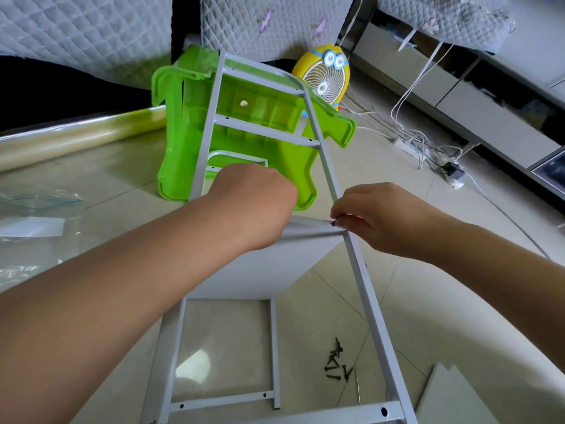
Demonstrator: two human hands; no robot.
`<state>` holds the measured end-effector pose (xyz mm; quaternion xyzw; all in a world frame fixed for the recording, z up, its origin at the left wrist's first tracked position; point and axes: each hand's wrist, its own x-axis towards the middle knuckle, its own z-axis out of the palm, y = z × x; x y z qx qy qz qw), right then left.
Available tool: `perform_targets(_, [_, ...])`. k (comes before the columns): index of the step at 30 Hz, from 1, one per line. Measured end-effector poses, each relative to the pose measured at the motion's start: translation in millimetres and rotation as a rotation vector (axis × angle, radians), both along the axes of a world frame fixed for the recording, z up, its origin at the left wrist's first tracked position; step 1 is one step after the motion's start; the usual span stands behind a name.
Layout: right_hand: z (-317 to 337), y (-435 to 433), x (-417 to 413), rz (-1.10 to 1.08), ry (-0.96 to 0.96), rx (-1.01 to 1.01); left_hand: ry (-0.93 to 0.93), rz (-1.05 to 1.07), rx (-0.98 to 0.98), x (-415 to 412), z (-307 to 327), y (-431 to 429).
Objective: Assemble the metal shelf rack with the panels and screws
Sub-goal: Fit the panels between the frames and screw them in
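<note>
A grey metal side frame (360,270) with cross rungs leans across the middle of the view. A second grey frame (273,338) lies lower on the floor. A white shelf panel (260,270) sits between them, under my arms. My left hand (253,203) grips the panel's top edge at the frame's rung. My right hand (376,218) pinches a black screw (334,223) at the joint where the rung meets the frame's right rail. Several loose black screws (337,362) lie on the floor tiles below.
An overturned green plastic stool (244,117) props the frame at the back. A yellow fan (324,78) stands behind it. Cables and a power strip (406,145) trail at right. Another white panel (449,399) lies bottom right. Plastic wrapping (33,228) and a clear film roll (76,139) lie left.
</note>
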<state>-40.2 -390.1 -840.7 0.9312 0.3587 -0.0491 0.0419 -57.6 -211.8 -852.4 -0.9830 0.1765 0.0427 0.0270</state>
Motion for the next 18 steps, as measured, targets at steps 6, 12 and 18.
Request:
perform_targets(6, [-9.4, 9.4, -6.5, -0.039, -0.157, -0.098, 0.013, -0.021, 0.022, -0.2, -1.9, -0.2])
perform_targets(12, [-13.4, 30.5, -2.3, -0.566, 0.187, -0.137, 0.009, -0.014, 0.032, -1.6, -1.9, 0.7])
perform_targets(18, [0.0, 12.9, -15.8, -0.437, 0.205, 0.130, 0.006, -0.013, 0.028, -0.5, -0.5, -0.7])
